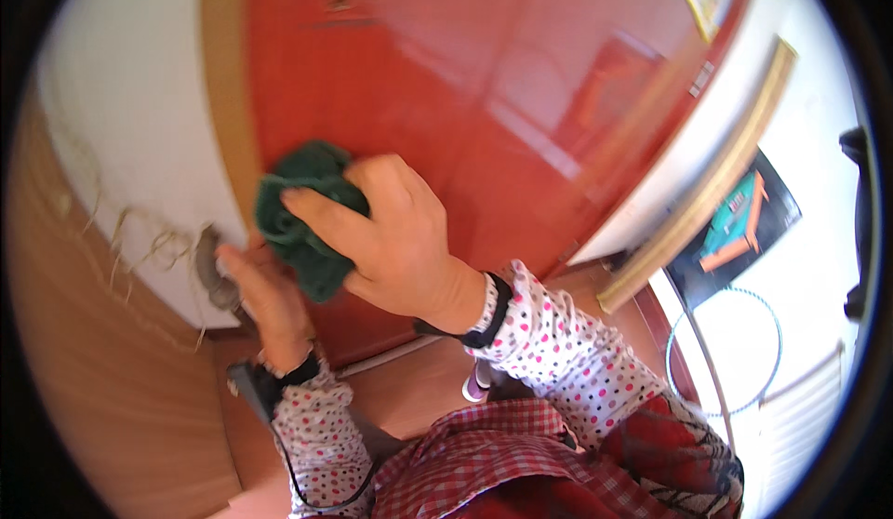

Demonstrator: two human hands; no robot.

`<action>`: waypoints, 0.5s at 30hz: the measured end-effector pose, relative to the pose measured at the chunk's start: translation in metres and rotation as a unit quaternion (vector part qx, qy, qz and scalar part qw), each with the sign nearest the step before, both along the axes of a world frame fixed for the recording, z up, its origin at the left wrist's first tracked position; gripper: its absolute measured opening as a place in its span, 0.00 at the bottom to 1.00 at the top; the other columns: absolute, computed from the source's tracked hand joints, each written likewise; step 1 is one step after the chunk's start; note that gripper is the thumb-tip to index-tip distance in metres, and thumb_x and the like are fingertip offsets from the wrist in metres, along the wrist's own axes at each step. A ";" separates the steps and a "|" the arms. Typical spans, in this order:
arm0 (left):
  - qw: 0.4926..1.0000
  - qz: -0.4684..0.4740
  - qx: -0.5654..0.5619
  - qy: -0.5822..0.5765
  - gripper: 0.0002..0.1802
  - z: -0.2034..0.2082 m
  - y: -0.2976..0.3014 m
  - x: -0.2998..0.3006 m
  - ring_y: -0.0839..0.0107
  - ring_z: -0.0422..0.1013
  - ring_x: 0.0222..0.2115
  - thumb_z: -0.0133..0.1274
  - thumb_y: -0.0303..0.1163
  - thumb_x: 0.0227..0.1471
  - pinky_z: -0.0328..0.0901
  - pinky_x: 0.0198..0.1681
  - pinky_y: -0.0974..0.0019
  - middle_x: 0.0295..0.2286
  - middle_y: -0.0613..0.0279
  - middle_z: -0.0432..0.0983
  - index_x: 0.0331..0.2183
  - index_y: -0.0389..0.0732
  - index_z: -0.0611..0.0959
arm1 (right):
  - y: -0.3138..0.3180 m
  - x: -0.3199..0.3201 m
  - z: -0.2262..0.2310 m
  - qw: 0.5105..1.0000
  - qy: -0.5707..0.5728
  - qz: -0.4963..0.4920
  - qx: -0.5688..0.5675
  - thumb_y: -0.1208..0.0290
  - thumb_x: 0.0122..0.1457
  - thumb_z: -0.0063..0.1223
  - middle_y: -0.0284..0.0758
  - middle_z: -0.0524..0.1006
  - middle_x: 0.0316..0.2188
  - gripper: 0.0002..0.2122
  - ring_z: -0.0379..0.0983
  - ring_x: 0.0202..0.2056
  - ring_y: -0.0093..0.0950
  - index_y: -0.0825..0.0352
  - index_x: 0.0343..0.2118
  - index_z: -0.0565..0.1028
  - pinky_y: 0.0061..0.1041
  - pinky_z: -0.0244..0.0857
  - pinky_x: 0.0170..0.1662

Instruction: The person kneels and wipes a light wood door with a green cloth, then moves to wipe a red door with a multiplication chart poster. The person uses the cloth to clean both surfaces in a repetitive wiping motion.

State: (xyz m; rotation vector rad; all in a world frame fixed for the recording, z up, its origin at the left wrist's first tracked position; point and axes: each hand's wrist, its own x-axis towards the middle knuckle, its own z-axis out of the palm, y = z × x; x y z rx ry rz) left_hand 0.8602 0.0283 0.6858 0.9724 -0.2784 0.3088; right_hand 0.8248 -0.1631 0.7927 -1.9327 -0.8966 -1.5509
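A glossy red door (484, 91) is filling most of the view, and everything else is sitting around it. A pale wooden frame (228, 100) is running along the door's left edge, with a white wall (130, 128) lying beyond that, and a wooden floor (409, 393) is spreading below the door's bottom edge. To the door's right, a thin hoop (735, 352) is leaning near another white wall.

The right hand (395, 240) is pressing flat against the lower left part of the door, its fingers spread and curled over a dark green cloth (302, 212), gripping the bunched fabric against the red surface. The cloth is sitting just beside the frame, touching the door.

The left hand (265, 291) is resting lower, at the foot of the frame just left of the door, its fingers lying extended and loose against the wall's bottom edge, grasping nothing that can be made out. A dark wristband is showing on each wrist, and polka-dot sleeves are covering both forearms.
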 end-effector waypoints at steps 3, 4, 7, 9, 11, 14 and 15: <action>0.992 0.117 -0.007 0.054 0.43 0.011 -0.011 0.001 0.66 0.67 0.56 0.31 0.67 0.68 0.61 0.61 0.61 0.55 0.58 0.72 0.59 0.37 0.74 | -0.012 -0.001 0.008 0.997 -0.047 0.007 0.061 0.64 0.47 0.62 0.37 0.68 0.29 0.18 0.68 0.29 0.38 0.59 0.43 0.81 0.35 0.62 0.29; 0.988 0.147 0.005 0.039 0.46 0.012 -0.013 0.001 0.66 0.69 0.55 0.29 0.68 0.67 0.64 0.59 0.60 0.54 0.57 0.74 0.58 0.34 0.75 | -0.012 -0.002 0.007 0.998 -0.030 -0.006 0.048 0.61 0.46 0.65 0.37 0.67 0.28 0.19 0.68 0.27 0.37 0.59 0.43 0.82 0.35 0.62 0.27; 0.994 0.108 -0.004 -0.007 0.43 0.013 -0.014 -0.006 0.63 0.65 0.58 0.30 0.62 0.70 0.55 0.65 0.59 0.58 0.53 0.68 0.62 0.29 0.67 | -0.017 -0.015 -0.010 0.997 -0.035 -0.016 0.065 0.63 0.50 0.60 0.37 0.67 0.29 0.16 0.67 0.28 0.37 0.58 0.43 0.82 0.35 0.61 0.28; 0.988 0.151 0.039 0.011 0.44 0.008 -0.014 -0.007 0.62 0.63 0.59 0.29 0.62 0.70 0.55 0.66 0.58 0.60 0.51 0.66 0.63 0.29 0.66 | -0.041 -0.012 -0.027 0.996 -0.002 -0.033 0.078 0.64 0.50 0.61 0.37 0.67 0.29 0.16 0.68 0.28 0.37 0.58 0.43 0.82 0.34 0.62 0.28; 0.986 0.161 0.014 0.027 0.47 0.004 -0.013 -0.007 0.59 0.60 0.62 0.29 0.65 0.69 0.52 0.68 0.57 0.63 0.47 0.61 0.65 0.29 0.63 | -0.058 -0.007 -0.047 0.995 0.012 -0.044 0.093 0.65 0.48 0.63 0.37 0.69 0.28 0.16 0.70 0.28 0.36 0.58 0.42 0.83 0.34 0.65 0.29; 0.956 0.280 0.037 0.078 0.48 0.003 -0.020 -0.006 0.53 0.59 0.63 0.28 0.67 0.68 0.53 0.68 0.52 0.63 0.43 0.61 0.64 0.30 0.66 | -0.104 0.000 -0.065 0.983 0.011 -0.106 0.151 0.69 0.45 0.70 0.38 0.74 0.31 0.18 0.74 0.30 0.36 0.60 0.42 0.83 0.31 0.70 0.32; 0.965 0.255 0.039 0.054 0.48 0.002 -0.023 -0.009 0.53 0.57 0.65 0.27 0.65 0.69 0.52 0.69 0.54 0.65 0.42 0.58 0.65 0.28 0.63 | -0.120 0.001 -0.069 0.979 0.003 -0.125 0.162 0.71 0.45 0.71 0.39 0.74 0.31 0.18 0.74 0.31 0.36 0.61 0.43 0.83 0.31 0.71 0.33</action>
